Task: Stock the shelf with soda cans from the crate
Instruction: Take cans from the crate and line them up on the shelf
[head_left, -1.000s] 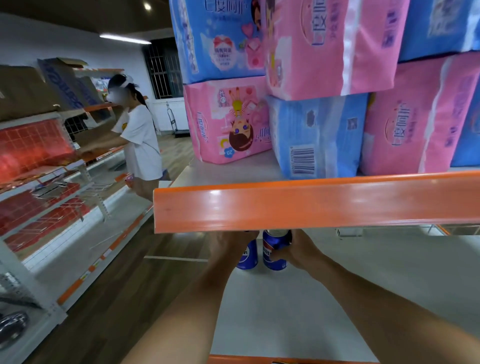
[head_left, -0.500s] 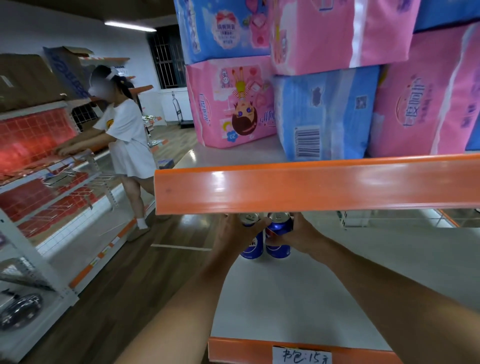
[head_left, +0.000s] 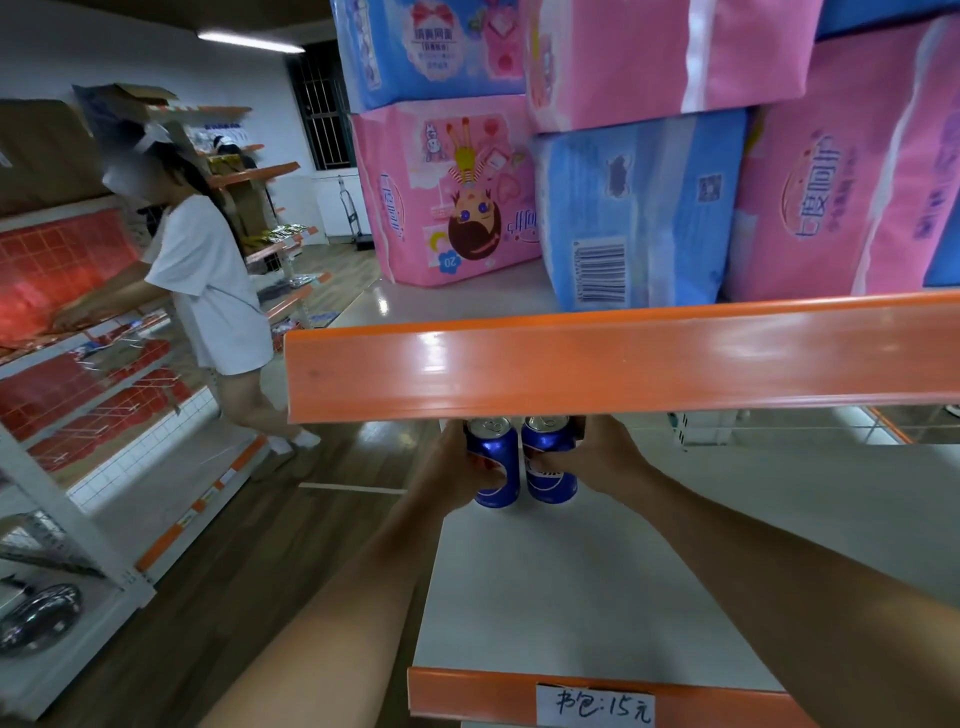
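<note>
Both cans sit nearer the front of the white shelf (head_left: 597, 587) now than a second ago, and more of each one shows below the orange rail (head_left: 623, 364). To the left of the shelf, another person (head_left: 208, 291) works at a different rack. On the shelf, the left hand (head_left: 457, 473) wraps around the left soda can (head_left: 493, 462). Just beside it, the right hand (head_left: 602, 462) wraps around the right soda can (head_left: 548, 467). This looks like the placing step. Next, both hands should let go and pull back low, because the rail hangs close above. Lots of bare shelf lies to the right.
</note>
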